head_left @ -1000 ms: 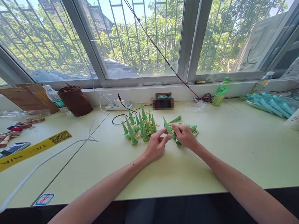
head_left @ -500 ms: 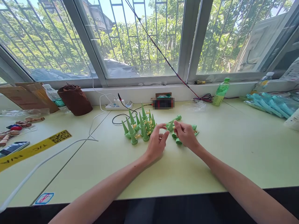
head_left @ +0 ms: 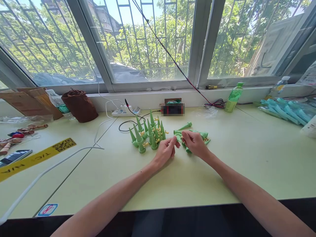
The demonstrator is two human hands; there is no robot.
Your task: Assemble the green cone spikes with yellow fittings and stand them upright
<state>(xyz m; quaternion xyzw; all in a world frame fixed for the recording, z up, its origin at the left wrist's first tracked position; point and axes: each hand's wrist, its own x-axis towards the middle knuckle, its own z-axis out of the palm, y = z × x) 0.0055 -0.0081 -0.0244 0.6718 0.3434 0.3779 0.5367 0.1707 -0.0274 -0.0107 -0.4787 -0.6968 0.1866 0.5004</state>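
Observation:
A green cone piece (head_left: pixel 178 137) is pinched between the fingertips of my left hand (head_left: pixel 167 150), in front of the cluster. My right hand (head_left: pixel 197 144) is closed at the other side of that piece, its thumb and finger on a small yellowish part. Left of my hands, several green cones (head_left: pixel 139 141) stand upright close together, with small yellow bits sticking out of them. Beyond and beside my right hand lie more green cones (head_left: pixel 185 126) on their sides, some partly hidden by the hand.
A power strip (head_left: pixel 125 111) with cables, a dark red-black device (head_left: pixel 172 109) and a green bottle (head_left: pixel 234 97) stand along the sill. A brown pouch (head_left: pixel 80 105) is at the left, teal packets (head_left: pixel 286 111) at the right. A white cable (head_left: pixel 61 156) crosses the table (head_left: pixel 138 194).
My left hand's fingers have closed from a loose curl onto the green cone piece, which now tilts lower and leftward. My right hand has shifted slightly left.

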